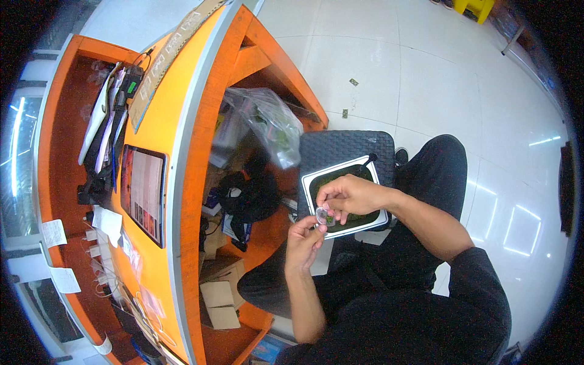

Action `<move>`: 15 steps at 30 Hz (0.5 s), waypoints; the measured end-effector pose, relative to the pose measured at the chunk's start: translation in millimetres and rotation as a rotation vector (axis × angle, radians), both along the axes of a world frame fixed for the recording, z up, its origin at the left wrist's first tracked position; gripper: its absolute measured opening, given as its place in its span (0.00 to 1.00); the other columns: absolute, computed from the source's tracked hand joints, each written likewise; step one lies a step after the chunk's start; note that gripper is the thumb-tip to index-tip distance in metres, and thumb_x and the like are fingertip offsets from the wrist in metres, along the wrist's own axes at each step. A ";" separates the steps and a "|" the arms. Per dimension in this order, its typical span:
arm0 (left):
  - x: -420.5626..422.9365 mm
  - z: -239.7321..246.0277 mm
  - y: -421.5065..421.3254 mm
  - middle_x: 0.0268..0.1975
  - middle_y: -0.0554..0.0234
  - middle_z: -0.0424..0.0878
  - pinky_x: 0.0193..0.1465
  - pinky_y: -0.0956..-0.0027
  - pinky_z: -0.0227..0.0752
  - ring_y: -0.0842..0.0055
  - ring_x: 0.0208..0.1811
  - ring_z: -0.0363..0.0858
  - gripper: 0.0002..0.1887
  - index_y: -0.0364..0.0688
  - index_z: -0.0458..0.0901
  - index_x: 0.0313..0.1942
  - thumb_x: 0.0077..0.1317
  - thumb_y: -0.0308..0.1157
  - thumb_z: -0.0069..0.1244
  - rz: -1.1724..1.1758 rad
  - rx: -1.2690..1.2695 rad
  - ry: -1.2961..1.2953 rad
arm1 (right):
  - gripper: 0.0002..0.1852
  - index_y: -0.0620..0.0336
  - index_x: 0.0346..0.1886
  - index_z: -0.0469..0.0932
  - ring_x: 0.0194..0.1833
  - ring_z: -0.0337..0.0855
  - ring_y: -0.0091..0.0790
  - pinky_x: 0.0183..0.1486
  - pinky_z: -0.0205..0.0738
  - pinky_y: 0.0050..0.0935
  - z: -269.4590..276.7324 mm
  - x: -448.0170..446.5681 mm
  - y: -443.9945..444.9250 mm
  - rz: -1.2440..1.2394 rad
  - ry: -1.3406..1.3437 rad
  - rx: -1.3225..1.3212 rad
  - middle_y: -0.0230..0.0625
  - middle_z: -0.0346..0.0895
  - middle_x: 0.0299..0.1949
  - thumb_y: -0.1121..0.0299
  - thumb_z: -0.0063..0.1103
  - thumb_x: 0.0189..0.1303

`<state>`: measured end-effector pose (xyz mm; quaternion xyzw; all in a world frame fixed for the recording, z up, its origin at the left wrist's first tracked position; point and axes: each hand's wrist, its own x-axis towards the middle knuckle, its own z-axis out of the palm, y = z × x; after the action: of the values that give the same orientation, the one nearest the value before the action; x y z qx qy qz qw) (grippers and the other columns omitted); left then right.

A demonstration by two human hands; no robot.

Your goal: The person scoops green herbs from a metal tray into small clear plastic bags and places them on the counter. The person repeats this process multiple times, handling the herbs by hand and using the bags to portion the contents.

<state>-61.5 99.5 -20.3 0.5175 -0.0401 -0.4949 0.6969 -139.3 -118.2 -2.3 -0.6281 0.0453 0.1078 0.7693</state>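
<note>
A small clear plastic container (325, 217) with bits of green inside is held between my hands. My left hand (303, 242) pinches its lower left side between thumb and fingers. From above, my right hand (351, 196) has its fingertips at the container's upper edge; whether they grip or only touch it is hard to tell. Below both hands lies a white-rimmed tray (381, 218) with dark green loose material in it, partly covered by my right hand. It rests on a black woven stool (344, 142). A dark handle (372, 158) sticks up at the tray's far right corner.
To the left stands an orange desk (189, 137) with a tablet (143, 194) and a cardboard strip (169, 54) on top. Its open compartment holds a clear plastic bag (273, 123), black cloth (255, 196) and cardboard pieces (221, 303). A yellow stool (474, 8) stands farther off.
</note>
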 end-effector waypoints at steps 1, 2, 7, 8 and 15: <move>0.7 -1.9 1.7 0.44 0.60 0.86 0.23 0.84 0.58 0.90 0.22 0.67 0.13 0.34 0.81 0.50 0.65 0.19 0.58 -0.027 0.008 -0.008 | 0.07 0.66 0.44 0.77 0.29 0.84 0.27 0.32 0.84 0.29 -0.5 0.0 0.4 -0.001 0.001 -0.004 0.35 0.79 0.29 0.76 0.50 0.68; 0.4 -4.2 2.6 0.43 0.61 0.85 0.22 0.84 0.58 0.90 0.21 0.66 0.13 0.35 0.81 0.50 0.65 0.19 0.58 0.007 0.043 -0.051 | 0.06 0.66 0.44 0.77 0.30 0.84 0.26 0.34 0.85 0.28 -2.6 0.5 0.5 0.009 0.019 0.023 0.35 0.79 0.30 0.76 0.51 0.69; 4.4 0.8 -0.4 0.36 0.64 0.83 0.21 0.84 0.56 0.90 0.21 0.67 0.13 0.37 0.78 0.49 0.65 0.20 0.59 0.152 -0.097 -0.090 | 0.04 0.65 0.43 0.79 0.33 0.83 0.23 0.37 0.85 0.25 -6.8 0.9 -0.9 0.104 0.019 0.226 0.33 0.82 0.33 0.77 0.59 0.67; 4.4 -0.9 -0.5 0.35 0.66 0.82 0.22 0.84 0.56 0.90 0.21 0.67 0.15 0.39 0.77 0.50 0.65 0.20 0.59 0.172 -0.075 -0.092 | 0.04 0.65 0.42 0.79 0.33 0.84 0.23 0.37 0.84 0.24 -7.0 1.3 -0.4 0.084 0.002 0.200 0.33 0.82 0.33 0.77 0.60 0.66; -10.5 1.5 -12.4 0.34 0.68 0.84 0.23 0.84 0.56 0.91 0.23 0.70 0.08 0.37 0.81 0.42 0.64 0.20 0.60 0.224 0.183 -0.269 | 0.03 0.63 0.37 0.79 0.26 0.82 0.20 0.28 0.77 0.22 4.6 1.8 6.1 -0.139 -0.022 -0.097 0.30 0.81 0.24 0.78 0.64 0.61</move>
<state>-72.0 87.0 -18.8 0.6414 -0.0299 -0.3422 0.6860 -137.5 -112.1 2.3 -0.6610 0.0854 0.0448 0.7441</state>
